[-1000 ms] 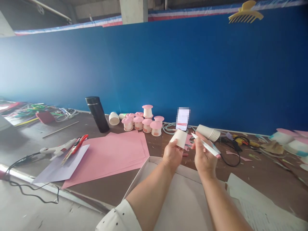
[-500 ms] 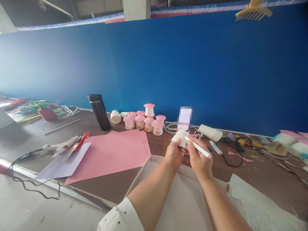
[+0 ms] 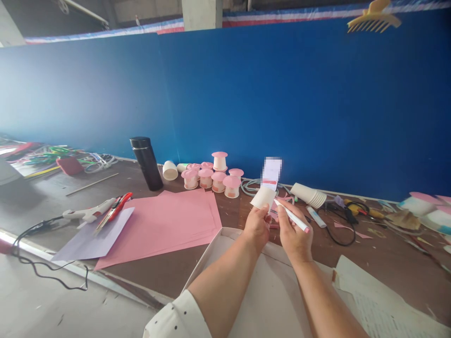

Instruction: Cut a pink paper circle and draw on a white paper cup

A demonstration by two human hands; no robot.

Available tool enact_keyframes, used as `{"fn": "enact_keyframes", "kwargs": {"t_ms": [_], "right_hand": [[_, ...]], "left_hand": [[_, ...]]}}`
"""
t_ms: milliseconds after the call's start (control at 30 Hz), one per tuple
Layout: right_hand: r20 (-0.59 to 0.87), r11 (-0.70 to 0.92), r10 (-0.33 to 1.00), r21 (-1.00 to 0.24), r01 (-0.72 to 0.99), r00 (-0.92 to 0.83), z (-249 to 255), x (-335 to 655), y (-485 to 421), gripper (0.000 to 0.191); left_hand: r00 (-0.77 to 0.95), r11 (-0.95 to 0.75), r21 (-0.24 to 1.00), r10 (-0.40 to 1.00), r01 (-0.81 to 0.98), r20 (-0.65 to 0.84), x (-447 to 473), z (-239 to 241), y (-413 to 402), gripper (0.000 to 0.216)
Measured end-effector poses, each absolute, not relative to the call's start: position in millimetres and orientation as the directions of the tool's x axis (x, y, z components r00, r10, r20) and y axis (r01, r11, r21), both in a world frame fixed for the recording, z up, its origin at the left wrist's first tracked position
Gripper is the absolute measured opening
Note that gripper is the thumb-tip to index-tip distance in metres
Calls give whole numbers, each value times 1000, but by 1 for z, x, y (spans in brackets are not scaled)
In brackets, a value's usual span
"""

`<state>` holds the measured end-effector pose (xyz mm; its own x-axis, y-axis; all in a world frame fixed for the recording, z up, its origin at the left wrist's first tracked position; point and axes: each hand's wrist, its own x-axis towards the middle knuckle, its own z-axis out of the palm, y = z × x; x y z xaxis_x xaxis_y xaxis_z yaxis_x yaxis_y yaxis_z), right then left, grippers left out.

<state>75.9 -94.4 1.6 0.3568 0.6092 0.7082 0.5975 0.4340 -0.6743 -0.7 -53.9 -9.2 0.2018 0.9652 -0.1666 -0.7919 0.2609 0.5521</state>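
My left hand (image 3: 256,227) is closed round a small white paper cup (image 3: 263,197), held up on its side above the brown table (image 3: 369,244). My right hand (image 3: 294,231) pinches a white pen with a pink end (image 3: 292,218), its tip touching the cup's side. Both hands hover over the far edge of an open white cardboard box (image 3: 225,253). Behind them lies a stack of white paper cups (image 3: 310,194) on its side.
Pink paper sheets (image 3: 165,225) and a lilac sheet (image 3: 95,237) lie to the left, with a glue gun (image 3: 86,213) and red scissors (image 3: 114,211). A black flask (image 3: 145,163) and several pink-topped cup figures (image 3: 213,176) stand by the blue wall. Cables and scraps clutter the right.
My right hand has brought the pen leftward until its tip reaches the cup. My left hand has kept hold of the cup, shifting slightly.
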Motion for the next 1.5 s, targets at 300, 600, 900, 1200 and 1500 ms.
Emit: {"fn": "enact_keyframes", "kwargs": {"t_ms": [300, 600, 900, 1200, 1500], "right_hand": [[658, 411, 648, -727, 550, 384, 5, 75, -96, 36], [676, 417, 632, -708, 570, 379, 3, 77, -94, 36], [712, 442, 607, -672, 594, 354, -1, 80, -92, 35], [681, 427, 634, -703, 569, 366, 0, 78, -93, 34], [699, 384, 614, -670, 635, 367, 0, 79, -93, 29]], "left_hand": [[188, 219, 579, 976, -786, -114, 2, -11, -53, 33], [196, 184, 682, 979, -708, -61, 3, -14, -54, 40], [167, 248, 502, 965, -829, -201, 5, -3, -56, 22], [201, 262, 382, 960, -886, -194, 0, -2, -56, 19], [270, 316, 363, 947, -877, -174, 1, -2, -58, 13]]}}
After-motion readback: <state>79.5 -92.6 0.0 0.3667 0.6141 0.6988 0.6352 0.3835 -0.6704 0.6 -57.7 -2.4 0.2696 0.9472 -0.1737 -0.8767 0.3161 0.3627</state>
